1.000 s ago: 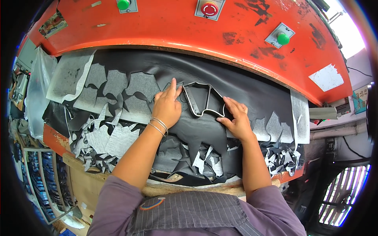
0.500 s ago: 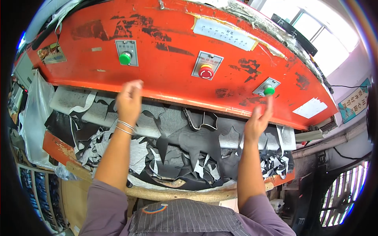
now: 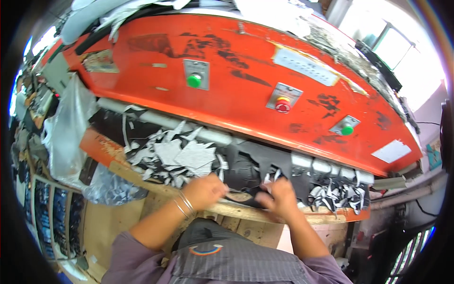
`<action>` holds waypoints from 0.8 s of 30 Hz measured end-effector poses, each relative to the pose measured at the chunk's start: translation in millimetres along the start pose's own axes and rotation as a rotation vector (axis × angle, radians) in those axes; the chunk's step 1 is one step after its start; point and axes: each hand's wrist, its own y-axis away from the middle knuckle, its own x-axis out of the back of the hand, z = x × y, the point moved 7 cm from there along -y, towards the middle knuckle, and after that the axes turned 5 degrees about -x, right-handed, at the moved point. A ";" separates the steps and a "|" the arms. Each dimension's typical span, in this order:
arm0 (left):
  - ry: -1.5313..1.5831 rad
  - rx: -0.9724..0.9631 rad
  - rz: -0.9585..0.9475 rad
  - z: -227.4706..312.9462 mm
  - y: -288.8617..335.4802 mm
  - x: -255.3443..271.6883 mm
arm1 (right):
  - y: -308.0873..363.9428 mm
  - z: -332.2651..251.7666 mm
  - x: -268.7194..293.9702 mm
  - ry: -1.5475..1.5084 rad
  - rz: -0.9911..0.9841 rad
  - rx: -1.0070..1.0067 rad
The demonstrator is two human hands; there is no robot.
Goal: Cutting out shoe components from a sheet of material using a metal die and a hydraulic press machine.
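Note:
My left hand (image 3: pixel 206 191), with two bracelets at its wrist, is at the front edge of the worktable. Its fingers are curled in, but blur hides what they hold. My right hand (image 3: pixel 280 199) is closed on a dark leather-like scrap (image 3: pixel 257 199) at the same edge. Pale strips show by its fingertips. Just beyond my hands lies a dark cut sheet (image 3: pixel 246 168) with notched edges. Beside my left hand is a heap of grey and black offcuts (image 3: pixel 184 156). Another heap of offcuts (image 3: pixel 333 195) lies right of my right hand.
A red machine beam (image 3: pixel 227 99) spans the far side, low over the table. It carries a left green button (image 3: pixel 194 80), a red stop knob (image 3: pixel 283 105) and a right green button (image 3: pixel 347 130). A clear plastic bag (image 3: pixel 71 132) hangs at the left.
Both hands have come down from near the beam to the table's front edge, closer together. The metal cutting die beneath the beam no longer shows. The view has shifted, moving the beam rightward.

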 end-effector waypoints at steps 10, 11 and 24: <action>-0.307 -0.134 0.215 37.9 54.0 -56.3 | 63.7 -44.8 -45.6 0.050 -0.052 -0.172; -0.314 -0.122 0.215 38.0 55.1 -58.3 | 61.9 -43.6 -45.6 0.057 -0.066 -0.170; -0.594 0.150 0.294 -0.4 -12.4 4.7 | -96.0 71.3 30.8 0.158 0.023 -0.384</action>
